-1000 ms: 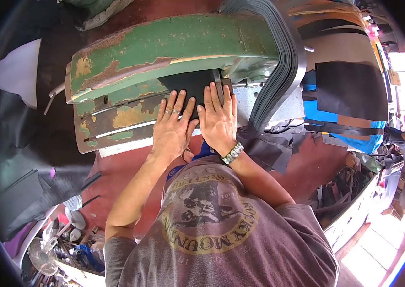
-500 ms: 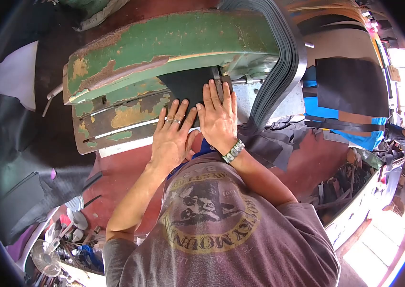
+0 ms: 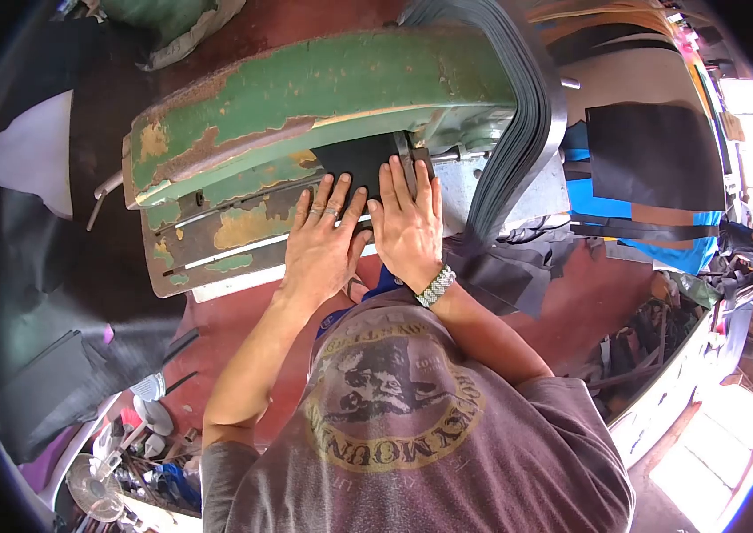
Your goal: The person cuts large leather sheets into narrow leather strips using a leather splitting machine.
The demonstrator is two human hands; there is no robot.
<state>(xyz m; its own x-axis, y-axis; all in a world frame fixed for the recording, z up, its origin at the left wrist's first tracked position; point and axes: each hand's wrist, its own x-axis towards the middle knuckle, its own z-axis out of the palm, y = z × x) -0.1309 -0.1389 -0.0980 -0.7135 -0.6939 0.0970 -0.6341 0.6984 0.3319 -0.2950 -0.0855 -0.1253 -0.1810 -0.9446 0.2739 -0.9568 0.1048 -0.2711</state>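
Under the arm of a worn green machine (image 3: 323, 84), a black sheet (image 3: 354, 160) lies on the machine's bed. My left hand (image 3: 318, 244) rests palm down at the sheet's near edge, fingers spread, with a ring on it. Close beside it, my right hand (image 3: 409, 222) lies flat with its fingertips at a dark metal guide (image 3: 406, 160); a beaded bracelet circles that wrist. Neither hand grips anything. Both palms hide part of the sheet.
Many thin grey strips (image 3: 518, 115) hang over the machine's right end. Black sheets (image 3: 652, 160) lie at the right, a white piece (image 3: 34, 160) at the left. A fan (image 3: 95, 489) stands at the lower left.
The black sheet has shifted to the right on the bed, and its visible part is smaller. My left hand has moved slightly with it. The whole view has also shifted a little.
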